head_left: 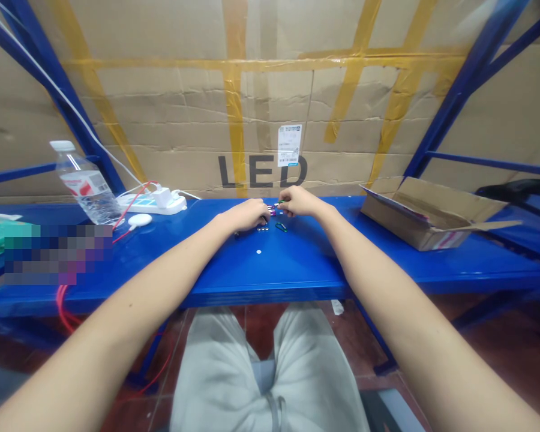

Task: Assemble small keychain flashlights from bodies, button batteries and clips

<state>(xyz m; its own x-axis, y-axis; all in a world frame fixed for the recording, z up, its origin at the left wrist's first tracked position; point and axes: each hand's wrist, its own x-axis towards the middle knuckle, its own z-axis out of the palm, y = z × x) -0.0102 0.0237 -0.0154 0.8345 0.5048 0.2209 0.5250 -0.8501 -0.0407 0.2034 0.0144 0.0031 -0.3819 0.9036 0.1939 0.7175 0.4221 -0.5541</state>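
Both arms stretch forward over the blue table, and the hands nearly meet at its far side. My left hand [251, 213] is closed, fingers curled down beside a small purple metallic piece [272, 210]; its grip is partly hidden. My right hand [297, 203] is closed in a pinch on a small shiny item at its fingertips, too small to name. Just below the hands lies a green carabiner [281, 227]. Left of it, close under my left hand, sit several small round silvery pieces [263, 228]. Nearer to me is a small white disc-like spot [258, 252].
An open cardboard box [425, 219] stands at the right. To the left are a water bottle [87, 186], a white power strip [157, 203], a round white charger [140, 220] and red cables [63, 306]. A large taped carton [184, 120] walls off the back between blue frame posts.
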